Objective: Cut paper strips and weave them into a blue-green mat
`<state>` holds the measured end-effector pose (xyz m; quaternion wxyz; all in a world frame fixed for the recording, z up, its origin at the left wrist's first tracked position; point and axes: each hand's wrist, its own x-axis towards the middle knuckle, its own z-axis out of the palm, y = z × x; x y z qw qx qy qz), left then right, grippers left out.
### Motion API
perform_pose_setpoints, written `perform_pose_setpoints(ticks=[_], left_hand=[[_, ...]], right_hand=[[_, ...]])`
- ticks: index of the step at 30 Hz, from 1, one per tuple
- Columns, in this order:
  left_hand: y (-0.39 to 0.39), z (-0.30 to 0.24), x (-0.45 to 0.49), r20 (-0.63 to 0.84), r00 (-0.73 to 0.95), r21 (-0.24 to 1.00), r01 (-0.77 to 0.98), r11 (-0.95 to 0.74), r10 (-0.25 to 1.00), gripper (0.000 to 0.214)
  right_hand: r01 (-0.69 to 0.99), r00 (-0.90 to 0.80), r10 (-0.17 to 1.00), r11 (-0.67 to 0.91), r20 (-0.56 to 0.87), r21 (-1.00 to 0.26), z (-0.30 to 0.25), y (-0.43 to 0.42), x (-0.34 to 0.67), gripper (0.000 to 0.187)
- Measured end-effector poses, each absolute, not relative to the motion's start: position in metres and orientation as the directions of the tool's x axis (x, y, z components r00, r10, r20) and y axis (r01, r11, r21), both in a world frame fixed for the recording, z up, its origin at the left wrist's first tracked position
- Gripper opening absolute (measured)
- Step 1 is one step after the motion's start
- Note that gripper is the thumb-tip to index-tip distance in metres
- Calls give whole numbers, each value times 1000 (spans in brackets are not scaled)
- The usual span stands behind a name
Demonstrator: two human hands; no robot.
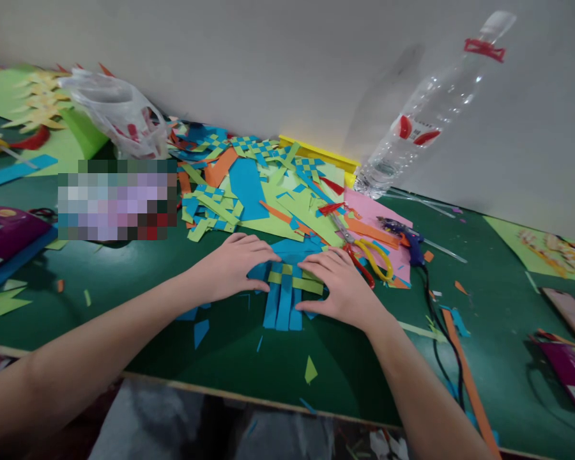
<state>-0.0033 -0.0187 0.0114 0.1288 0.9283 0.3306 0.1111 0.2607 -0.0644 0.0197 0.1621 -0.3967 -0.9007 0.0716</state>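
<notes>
A small piece of woven paper (284, 297) lies on the table between my hands. Its blue strips hang toward me, and a light green strip (309, 283) crosses them near the top. On the left, my left hand (234, 265) rests with curved fingers and thumb apart, fingertips at the weave's upper left edge. From the other side, my right hand (340, 284) reaches in with fingers spread over the upper right part and the thumb beside the right blue strip. Both hands are open around the weave. The fingers partly cover its upper corners.
Beyond my hands lie woven pieces (215, 207) and paper scraps. Scissors (364, 252) and a glue gun (407, 241) with a black cord (431, 306) lie to the right. A tall plastic bottle (414, 121) leans near the wall. Purple devices (14, 233) sit at either side.
</notes>
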Motion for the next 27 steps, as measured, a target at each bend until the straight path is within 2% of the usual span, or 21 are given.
perform_pose_setpoints(ticks=[12, 20, 27], left_hand=[[-23, 12, 0, 148, 760, 272, 584, -765, 633, 45], [-22, 10, 0, 153, 768, 281, 570, -772, 622, 39], [-26, 13, 3, 153, 755, 304, 578, -758, 638, 50]], right_hand=[[679, -647, 727, 686, 229, -261, 17, -65, 258, 62], [683, -643, 732, 681, 226, -265, 18, -64, 260, 43], [664, -647, 722, 692, 246, -284, 16, -64, 261, 37]])
